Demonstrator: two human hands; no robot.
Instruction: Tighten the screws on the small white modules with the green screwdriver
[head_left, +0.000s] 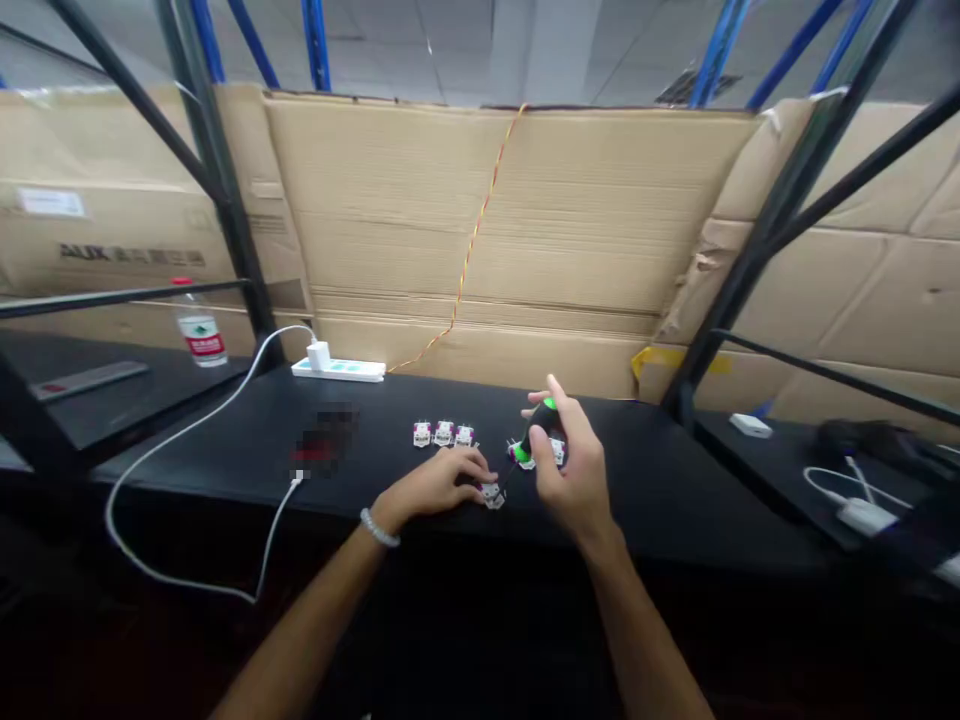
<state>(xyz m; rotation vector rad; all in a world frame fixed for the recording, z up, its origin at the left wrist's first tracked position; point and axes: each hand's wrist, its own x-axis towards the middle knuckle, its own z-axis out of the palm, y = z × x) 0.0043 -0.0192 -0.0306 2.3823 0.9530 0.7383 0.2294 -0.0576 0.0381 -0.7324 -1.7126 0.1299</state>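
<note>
Left hand (439,486) lay on table (675,500), fingers closed on part (493,495) near front edge. Right hand (571,470) wrapped tight round screwdriver (534,440), green-black handle up, shaft slanted down-left toward part; whether tip touched could not be told. Row of three pieces (443,434) sat just behind left hand. Power strip (339,370) and bottle (201,335) stood back left.

Five modules (444,432) (at least); one screwdriver (534,440)
</note>
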